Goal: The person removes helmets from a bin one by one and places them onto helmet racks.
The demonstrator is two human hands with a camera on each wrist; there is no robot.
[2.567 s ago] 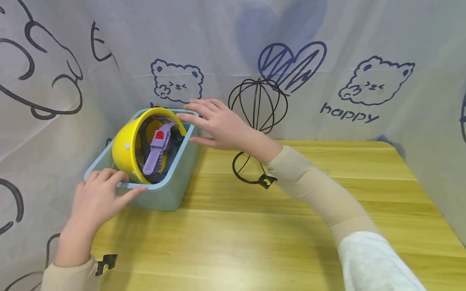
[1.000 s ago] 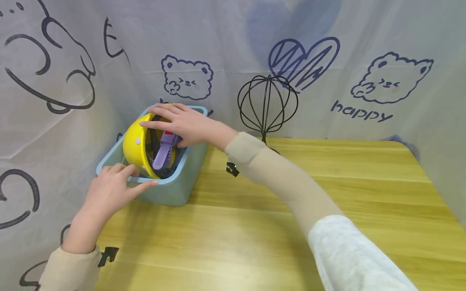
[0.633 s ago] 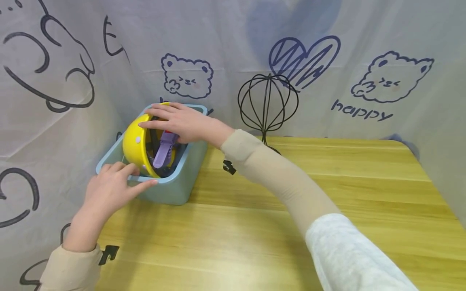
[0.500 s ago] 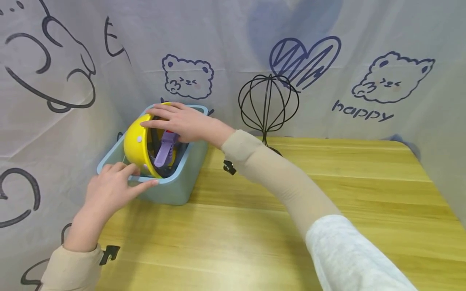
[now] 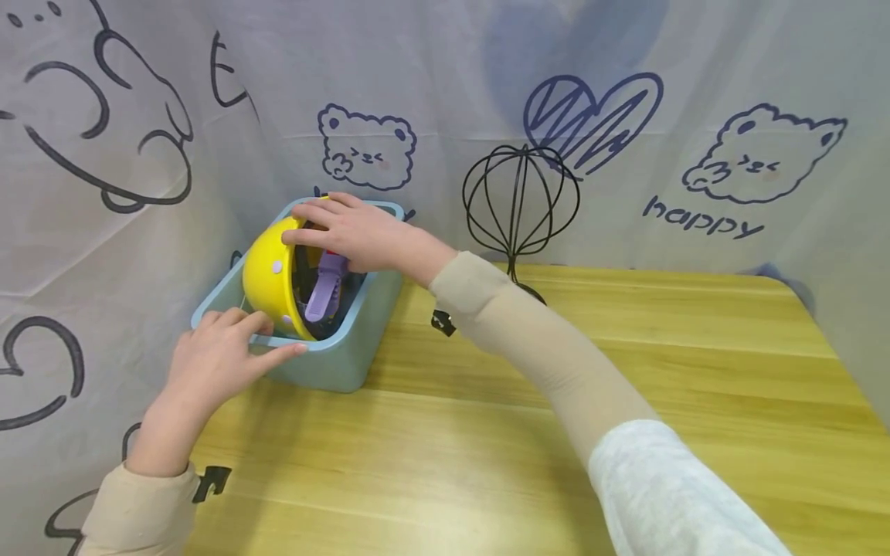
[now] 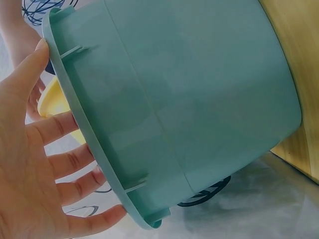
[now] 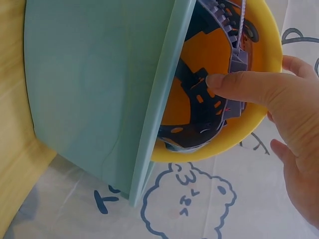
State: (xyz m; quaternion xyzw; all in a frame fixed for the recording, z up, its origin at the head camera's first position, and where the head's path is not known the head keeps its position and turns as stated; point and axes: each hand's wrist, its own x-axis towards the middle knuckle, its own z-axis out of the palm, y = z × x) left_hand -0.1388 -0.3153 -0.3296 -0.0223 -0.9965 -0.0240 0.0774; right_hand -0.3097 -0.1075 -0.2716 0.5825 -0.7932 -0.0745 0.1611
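A yellow hard hat (image 5: 264, 270) lies on its side in a light blue plastic bin (image 5: 320, 369) at the left of the table. Its hollow side faces right and shows dark inner webbing and a purple ratchet headband (image 5: 324, 293). My right hand (image 5: 358, 232) grips the hat's upper brim; the right wrist view shows the thumb inside the shell and the other fingers going over the brim (image 7: 271, 35). At the bin's near rim, my left hand (image 5: 212, 355) holds on with the fingers over the edge and the thumb on the front, as seen along the rim (image 6: 82, 119).
The bin stands on a wooden table (image 5: 445, 448) close to the left and back walls, which are hung with a printed white cloth (image 5: 445, 100). The black balloon-like wire outline (image 5: 518, 201) is behind my right wrist. Black clips sit on both sleeves.
My right hand has moved left from beside the bin's right rim onto the hard hat's brim. The left hand stays at the near rim. The head view has shifted slightly.
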